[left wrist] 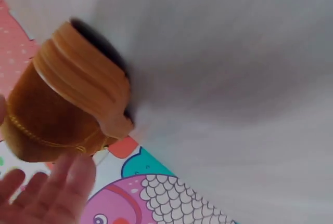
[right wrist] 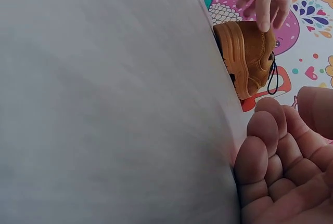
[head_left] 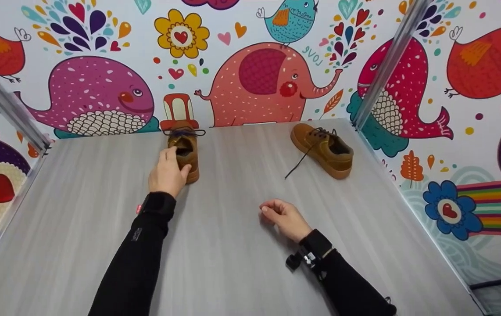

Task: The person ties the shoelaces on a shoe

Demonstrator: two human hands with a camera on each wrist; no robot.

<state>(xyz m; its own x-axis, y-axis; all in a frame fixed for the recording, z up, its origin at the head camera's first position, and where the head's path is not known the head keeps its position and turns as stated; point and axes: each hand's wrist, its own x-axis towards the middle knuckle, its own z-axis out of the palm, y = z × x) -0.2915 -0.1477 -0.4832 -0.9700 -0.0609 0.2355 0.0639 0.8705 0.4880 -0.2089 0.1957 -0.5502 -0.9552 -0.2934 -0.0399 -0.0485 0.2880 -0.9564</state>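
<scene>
1. Two brown lace-up shoes are here; the shoe with the looped laces [head_left: 191, 154] stands sole-down at the back of the surface [head_left: 233, 263], toe towards the patterned panel [head_left: 220, 66]; that leaves its collar facing the person, presumably the handiest side to reach.
2. The left hand [head_left: 167, 173] is at that collar, fingers fairly straight and thumb spread apart, straddling the opening rather than gripping; the spread probably suits steadying or guiding the shoe; I can't tell how firmly it touches.
3. The right hand [head_left: 286, 218] is low over the surface, fingers loosely curled, holding nothing; I'd say it is kept aside because one hand suffices.
4. The shoe with the trailing lace [head_left: 323, 151] sits upright at the right, angled, well apart; its lace end [head_left: 298, 165] lies loose, apparently because nothing fastens it.
</scene>
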